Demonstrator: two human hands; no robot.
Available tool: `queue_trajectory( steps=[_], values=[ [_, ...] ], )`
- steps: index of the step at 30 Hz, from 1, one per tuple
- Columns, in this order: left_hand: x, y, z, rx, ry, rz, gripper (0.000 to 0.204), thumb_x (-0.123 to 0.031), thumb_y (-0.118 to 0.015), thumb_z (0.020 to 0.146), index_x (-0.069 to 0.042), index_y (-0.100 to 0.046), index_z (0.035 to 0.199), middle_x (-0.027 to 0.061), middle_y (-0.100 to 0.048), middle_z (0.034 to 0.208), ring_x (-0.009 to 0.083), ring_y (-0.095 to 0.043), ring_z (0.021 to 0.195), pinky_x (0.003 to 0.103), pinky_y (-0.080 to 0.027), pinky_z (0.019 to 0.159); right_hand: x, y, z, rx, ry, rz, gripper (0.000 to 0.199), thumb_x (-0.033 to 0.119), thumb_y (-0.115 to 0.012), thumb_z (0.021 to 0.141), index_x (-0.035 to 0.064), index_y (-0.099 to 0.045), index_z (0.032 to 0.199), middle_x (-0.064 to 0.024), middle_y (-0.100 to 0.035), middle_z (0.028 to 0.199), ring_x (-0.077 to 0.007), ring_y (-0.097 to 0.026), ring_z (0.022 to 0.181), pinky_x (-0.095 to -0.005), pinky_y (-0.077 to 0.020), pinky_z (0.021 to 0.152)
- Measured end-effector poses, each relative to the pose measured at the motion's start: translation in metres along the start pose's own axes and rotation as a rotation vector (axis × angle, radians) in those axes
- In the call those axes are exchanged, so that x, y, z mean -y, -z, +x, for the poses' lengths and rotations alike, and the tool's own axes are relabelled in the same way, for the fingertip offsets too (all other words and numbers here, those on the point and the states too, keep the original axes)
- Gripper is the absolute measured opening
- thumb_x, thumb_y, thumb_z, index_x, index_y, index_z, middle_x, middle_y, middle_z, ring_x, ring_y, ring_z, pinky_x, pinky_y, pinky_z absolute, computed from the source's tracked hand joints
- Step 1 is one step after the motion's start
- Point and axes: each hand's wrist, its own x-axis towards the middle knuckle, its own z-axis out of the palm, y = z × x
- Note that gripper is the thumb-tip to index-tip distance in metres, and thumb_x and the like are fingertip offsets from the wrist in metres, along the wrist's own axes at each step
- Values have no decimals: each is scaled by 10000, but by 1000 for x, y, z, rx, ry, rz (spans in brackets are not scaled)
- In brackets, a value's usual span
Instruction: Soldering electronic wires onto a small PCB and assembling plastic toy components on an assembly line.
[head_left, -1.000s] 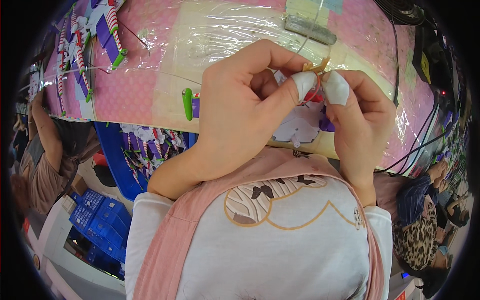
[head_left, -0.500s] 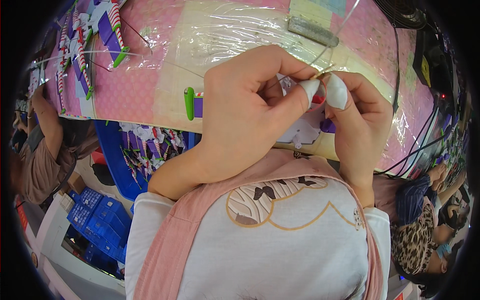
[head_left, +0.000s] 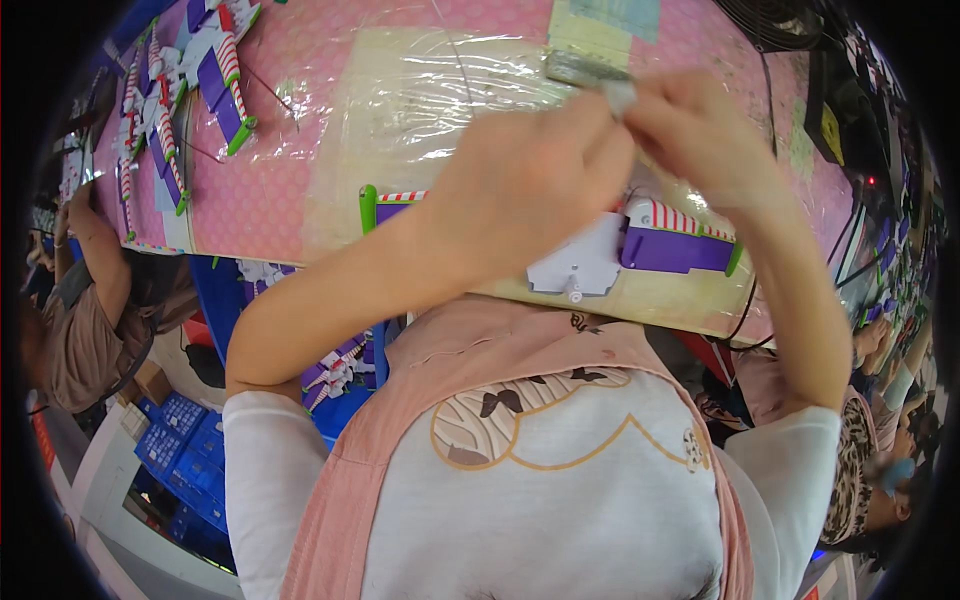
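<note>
My left hand (head_left: 540,175) and my right hand (head_left: 700,135) meet above the table, both blurred by motion. Their fingers are curled and pinched together beside a white fingertip cover (head_left: 620,97). Whatever lies between them is too small and smeared to make out. Below them rests a winged toy part with a white body (head_left: 575,258). Its right-hand purple wing (head_left: 680,250) has a red-striped edge and green tip. Past my left forearm shows the other wing's green tip (head_left: 368,208); my left hand and forearm hide much of that side.
A grey metal bar (head_left: 580,70) lies beyond my hands on the plastic-covered pink table (head_left: 290,185). Several similar winged parts (head_left: 165,105) stand at the far left. Below the table edge is a blue bin (head_left: 215,300) with more. Dark cables run along the right. Other people sit on both sides.
Both hands have moved up and away from me, off the toy part, whose body and right wing now show. The pale cord seen at upper right no longer shows there.
</note>
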Motion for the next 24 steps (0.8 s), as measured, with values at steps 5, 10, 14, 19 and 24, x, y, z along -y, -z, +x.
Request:
queue_trajectory(
  steps=[5, 10, 14, 19, 24],
  values=[
    [1, -18, 21, 124, 238, 171, 161, -136, -589, 718, -45, -619, 848, 77, -507, 766, 249, -554, 540, 346, -449, 454, 6, 17, 33, -200, 172, -679, 358, 297, -603, 801, -16, -542, 636, -11, -465, 499, -73, -392, 463, -282, -315, 426],
    [14, 13, 27, 314, 149, -48, 223, -200, -614, 761, 2, -615, 855, 108, -554, 786, 218, -588, 671, 316, -471, 548, -27, 10, 22, -547, 358, -336, 264, 236, -638, 767, -18, -593, 711, -33, -500, 553, -83, -424, 458, -283, -320, 420],
    [34, 36, 11, -43, 600, -876, 112, -97, -605, 782, 0, -598, 838, 46, -524, 742, 100, -503, 673, 250, -415, 578, -88, 89, -24, -886, 158, 1332, 325, 301, -581, 817, -6, -532, 909, -78, -544, 750, -133, -458, 518, -239, -398, 452],
    [20, 41, 10, -28, 535, -378, 67, 5, -598, 745, 1, -597, 812, 47, -525, 710, 119, -498, 596, 253, -405, 538, -96, 129, -40, -1281, 167, 902, 524, 452, -388, 915, 1, -414, 1181, -133, -592, 951, -158, -487, 598, -222, -409, 514],
    [12, 44, -17, -123, 488, -295, 137, 34, -638, 675, -3, -636, 807, 69, -525, 678, 147, -505, 545, 255, -386, 480, -92, 26, -83, -1293, 330, 984, 384, 322, -437, 922, -20, -542, 1060, -119, -621, 857, -118, -491, 540, -210, -380, 484]
  ],
)
